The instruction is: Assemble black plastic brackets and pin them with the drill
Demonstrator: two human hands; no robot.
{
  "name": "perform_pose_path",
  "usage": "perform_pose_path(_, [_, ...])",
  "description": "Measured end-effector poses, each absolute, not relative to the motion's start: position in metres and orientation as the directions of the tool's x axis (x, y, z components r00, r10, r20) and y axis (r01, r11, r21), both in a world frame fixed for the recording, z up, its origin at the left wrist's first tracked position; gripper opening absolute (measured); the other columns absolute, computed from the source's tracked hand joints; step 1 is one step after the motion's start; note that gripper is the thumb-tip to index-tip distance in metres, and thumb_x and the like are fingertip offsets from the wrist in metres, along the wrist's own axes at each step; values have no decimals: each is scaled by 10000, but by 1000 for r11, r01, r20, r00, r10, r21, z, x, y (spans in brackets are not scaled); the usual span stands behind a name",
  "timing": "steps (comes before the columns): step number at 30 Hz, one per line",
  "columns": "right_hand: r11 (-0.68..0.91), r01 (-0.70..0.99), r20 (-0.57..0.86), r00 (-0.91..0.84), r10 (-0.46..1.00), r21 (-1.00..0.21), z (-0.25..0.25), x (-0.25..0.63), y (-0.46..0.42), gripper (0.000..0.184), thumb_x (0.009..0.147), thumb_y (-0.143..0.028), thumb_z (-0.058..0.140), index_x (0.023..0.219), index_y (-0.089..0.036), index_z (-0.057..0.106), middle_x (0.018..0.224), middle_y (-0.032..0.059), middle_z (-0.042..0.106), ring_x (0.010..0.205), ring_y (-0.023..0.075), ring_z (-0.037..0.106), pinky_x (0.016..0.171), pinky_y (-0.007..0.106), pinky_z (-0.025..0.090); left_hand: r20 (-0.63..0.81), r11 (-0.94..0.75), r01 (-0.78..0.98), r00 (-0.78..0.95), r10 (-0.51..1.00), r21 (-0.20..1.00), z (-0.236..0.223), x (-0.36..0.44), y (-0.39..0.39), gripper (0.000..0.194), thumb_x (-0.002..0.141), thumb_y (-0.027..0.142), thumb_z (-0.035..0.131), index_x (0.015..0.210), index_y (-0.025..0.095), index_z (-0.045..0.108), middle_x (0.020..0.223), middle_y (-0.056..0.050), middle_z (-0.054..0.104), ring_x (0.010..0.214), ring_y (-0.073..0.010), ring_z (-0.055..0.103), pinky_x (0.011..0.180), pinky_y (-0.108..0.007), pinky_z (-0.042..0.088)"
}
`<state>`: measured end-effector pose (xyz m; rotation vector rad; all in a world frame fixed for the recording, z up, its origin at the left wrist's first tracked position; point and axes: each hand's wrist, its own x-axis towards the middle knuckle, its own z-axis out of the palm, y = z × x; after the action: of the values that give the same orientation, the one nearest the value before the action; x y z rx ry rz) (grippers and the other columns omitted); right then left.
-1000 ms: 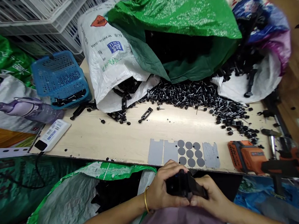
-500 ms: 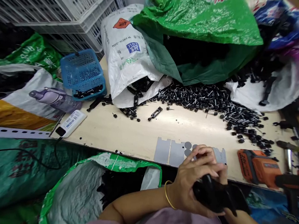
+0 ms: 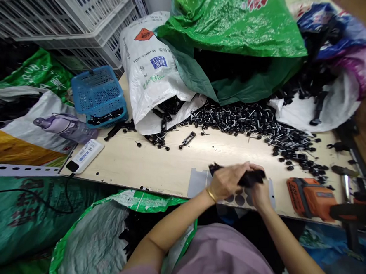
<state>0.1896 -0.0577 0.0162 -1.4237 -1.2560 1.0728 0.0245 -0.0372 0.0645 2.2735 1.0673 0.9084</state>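
Over the front of the table, my left hand (image 3: 224, 182) and my right hand (image 3: 261, 194) are closed around a black plastic part (image 3: 250, 178), blurred by motion. Its exact kind I cannot make out. More black plastic juts out behind my left hand, and whether it belongs to the same piece is hidden. Beneath the hands lie flat grey pieces (image 3: 195, 181), some rectangular and some round. A heap of small black-headed screws (image 3: 237, 119) spreads across the table behind my hands. One narrow black part (image 3: 187, 140) rests on the wood apart from the heap.
To the right are an orange power tool battery (image 3: 312, 197) and dark tools. A green sack (image 3: 241, 26) and a white sack (image 3: 151, 73) stand at the back. Leftward are a blue basket (image 3: 98, 92), a purple bottle (image 3: 66, 125) and a white power strip (image 3: 86, 155).
Both hands have moved up and forward from the table's front edge, carrying the black plastic part over the grey pieces. The view has shifted slightly.
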Motion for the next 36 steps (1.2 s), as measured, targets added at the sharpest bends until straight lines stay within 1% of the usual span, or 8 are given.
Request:
perform_pose_path(3, [-115, 341, 5, 333, 943, -933, 7, 208, -54, 225, 848, -360, 474, 1009, -210, 518, 1000, 59, 532, 946, 214, 513, 875, 400, 404, 280, -545, 713, 467, 839, 441, 31, 23, -3, 610, 894, 419, 488, 1394, 119, 308, 1331, -152, 516, 1308, -260, 406, 1097, -429, 341])
perform_pose_path(10, [60, 684, 175, 101, 979, -727, -1, 208, -55, 131, 830, -258, 490, 907, -195, 574, 922, 68, 559, 916, 225, 512, 850, 420, 412, 178, -526, 803, 495, 850, 280, 25, 10, 13, 685, 881, 313, 521, 1429, 60, 199, 1468, -162, 328, 1390, -236, 251, 1164, -405, 204])
perform_pose_path(13, [79, 689, 179, 74, 981, -721, 4, 203, -46, 140, 841, -247, 476, 948, -196, 550, 935, 70, 558, 921, 224, 513, 852, 412, 415, 114, -470, 850, 456, 883, 236, 27, 1, 14, 637, 879, 356, 516, 1406, 86, 280, 1444, -172, 366, 1378, -285, 269, 1147, -472, 193])
perform_pose_path(17, [149, 655, 240, 51, 969, -741, 16, 195, -25, 177, 849, -237, 462, 1008, -196, 529, 993, 83, 546, 982, 227, 503, 874, 400, 420, 53, -510, 842, 509, 859, 175, 19, 1, 29, 632, 864, 328, 552, 1396, 89, 309, 1440, -165, 373, 1353, -284, 317, 1138, -417, 221])
perform_pose_path(22, [221, 679, 347, 53, 936, -700, 32, 185, 7, 170, 849, -234, 459, 996, -196, 535, 989, 87, 547, 989, 232, 496, 883, 412, 411, 57, -587, 788, 588, 807, 184, 21, 25, 61, 624, 863, 356, 556, 1377, 87, 328, 1414, -177, 403, 1350, -272, 324, 1125, -417, 237])
perform_pose_path(28, [332, 755, 429, -74, 900, -565, 60, 180, 66, 177, 836, -232, 474, 995, -183, 534, 986, 96, 552, 987, 239, 486, 897, 402, 391, 191, -638, 717, 610, 769, 280, 38, 18, 42, 728, 849, 392, 564, 1437, 147, 211, 1512, -157, 221, 1422, -255, 127, 1155, -449, 170])
perform_pose_path(34, [397, 793, 366, -237, 900, -462, 84, 134, 192, 247, 832, -174, 441, 1052, -143, 549, 1074, 129, 573, 1029, 255, 490, 917, 382, 386, 156, -199, 906, 151, 976, 374, 20, -55, -17, 785, 860, 432, 514, 1467, 148, 106, 1529, -203, 100, 1420, -330, 58, 1115, -576, 168])
perform_pose_path(36, [339, 811, 313, -204, 928, -477, 85, 108, 234, 319, 834, -121, 391, 1124, -107, 525, 1126, 152, 564, 1060, 255, 490, 927, 381, 384, 123, -144, 913, 105, 987, 382, 13, -68, -25, 797, 856, 455, 505, 1467, 141, 101, 1522, -211, 123, 1417, -335, 82, 1112, -579, 175])
